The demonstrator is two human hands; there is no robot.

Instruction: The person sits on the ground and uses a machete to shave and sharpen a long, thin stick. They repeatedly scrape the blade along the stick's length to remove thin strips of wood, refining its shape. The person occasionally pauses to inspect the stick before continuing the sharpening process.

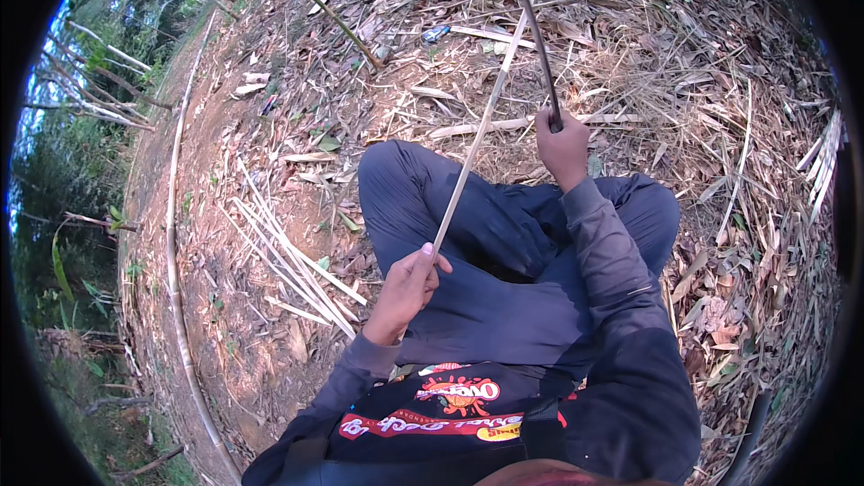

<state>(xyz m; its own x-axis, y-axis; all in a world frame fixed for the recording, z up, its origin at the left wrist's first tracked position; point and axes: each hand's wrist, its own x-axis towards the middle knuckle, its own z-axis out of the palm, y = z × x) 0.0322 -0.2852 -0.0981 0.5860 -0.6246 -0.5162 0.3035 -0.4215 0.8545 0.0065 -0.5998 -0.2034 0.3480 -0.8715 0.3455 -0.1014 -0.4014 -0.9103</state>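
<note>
Tan strip (483, 126), gripped at its near end by the left hand (412, 288), slants forward and right, its tip crossing the blade (539, 54) clenched in the right hand (563, 146), contact unclear.

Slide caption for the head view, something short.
Left hand holding a pale strip, right hand gripping a slender dark tool, over leaf-strewn ground.

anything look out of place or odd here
Yes: a small blue object on the leaf litter, ahead of the person and left of the dark blade in the right hand. Its bright colour looks odd against the dull brown around it. It may be a wrapper or can, but it's too small to tell.
</note>
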